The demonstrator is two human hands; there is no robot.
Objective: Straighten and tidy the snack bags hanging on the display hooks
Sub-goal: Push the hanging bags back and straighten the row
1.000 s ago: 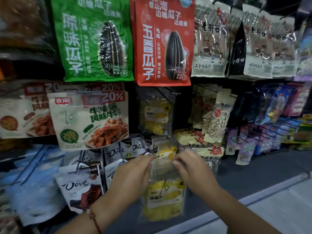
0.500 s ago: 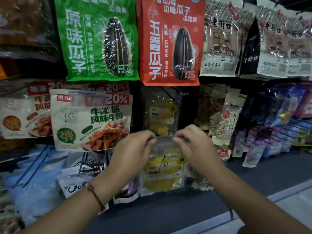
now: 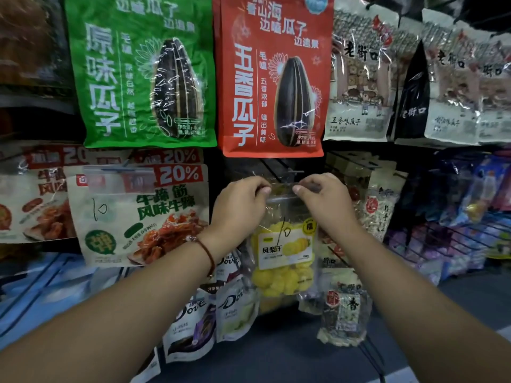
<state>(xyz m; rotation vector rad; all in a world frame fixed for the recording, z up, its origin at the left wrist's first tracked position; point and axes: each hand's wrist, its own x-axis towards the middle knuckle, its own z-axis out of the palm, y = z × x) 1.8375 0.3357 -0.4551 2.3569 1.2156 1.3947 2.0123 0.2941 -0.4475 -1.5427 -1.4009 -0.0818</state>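
Both hands, the left hand and the right hand, pinch the clear top strip of the yellow snack bag, one near each top corner, up by the thin hook under the red seed bag. To do this well, I think they should keep the top level, find the hole, and slide it onto the hook slowly. It hangs long way up and down, label facing out, just right of the beef snack bag.
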